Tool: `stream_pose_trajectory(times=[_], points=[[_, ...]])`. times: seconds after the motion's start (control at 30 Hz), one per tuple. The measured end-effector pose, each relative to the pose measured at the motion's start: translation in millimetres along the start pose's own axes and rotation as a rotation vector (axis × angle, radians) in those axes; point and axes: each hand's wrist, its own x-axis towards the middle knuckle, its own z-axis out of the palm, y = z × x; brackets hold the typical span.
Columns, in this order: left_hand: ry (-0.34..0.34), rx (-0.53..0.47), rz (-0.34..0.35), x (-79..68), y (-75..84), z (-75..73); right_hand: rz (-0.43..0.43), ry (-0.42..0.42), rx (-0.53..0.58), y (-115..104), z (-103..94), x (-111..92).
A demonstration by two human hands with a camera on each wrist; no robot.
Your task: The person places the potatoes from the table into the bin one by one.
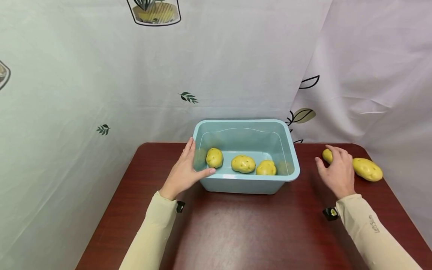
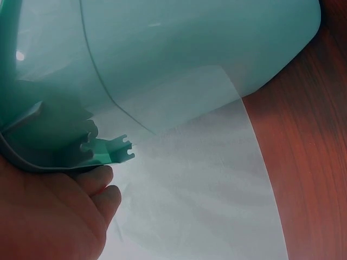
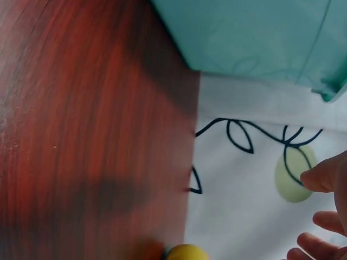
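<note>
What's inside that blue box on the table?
Three yellow potatoes sit inside the blue box. Its near wall hides the strip of floor right behind it, so I can't tell what's there.

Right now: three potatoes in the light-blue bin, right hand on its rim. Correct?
Wrong hand: the left hand is on the light-blue bin's rim. The head view shows it, with the right hand away from the bin, by the loose potatoes. Three potatoes in the bin stands.
</note>
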Motion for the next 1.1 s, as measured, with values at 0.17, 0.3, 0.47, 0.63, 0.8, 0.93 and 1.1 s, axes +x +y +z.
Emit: stream_pose_trajectory(times=[0.17, 0.3, 0.47, 0.63, 0.8, 0.93, 1.1], points=[[0.000, -0.003, 0.005, 0.1, 0.4, 0.4, 0.130, -0.071, -0.007, 11.8, -3.7, 7.0], [0.001, -0.006, 0.002, -0.3, 0.6, 0.2, 0.160, -0.092, -0.027, 20.9, -3.6, 12.1], [0.003, -0.007, 0.006, -0.4, 0.2, 0.5, 0.146, -0.070, -0.070, 35.0, 1.6, 15.2], [0.002, -0.008, 0.006, -0.6, 0.0, 0.8, 0.128, -0.070, -0.107, 49.3, 6.1, 16.6], [0.001, -0.016, 0.002, -0.9, 0.0, 0.8, 0.139, -0.102, -0.129, 59.7, 8.8, 20.1], [0.003, -0.013, 0.003, -0.7, -0.7, 0.6, 0.132, -0.127, -0.158, 65.4, 11.7, 23.9], [0.003, -0.012, 0.005, -0.4, -1.6, 0.3, 0.119, -0.156, -0.185, 68.6, 15.3, 27.5]])
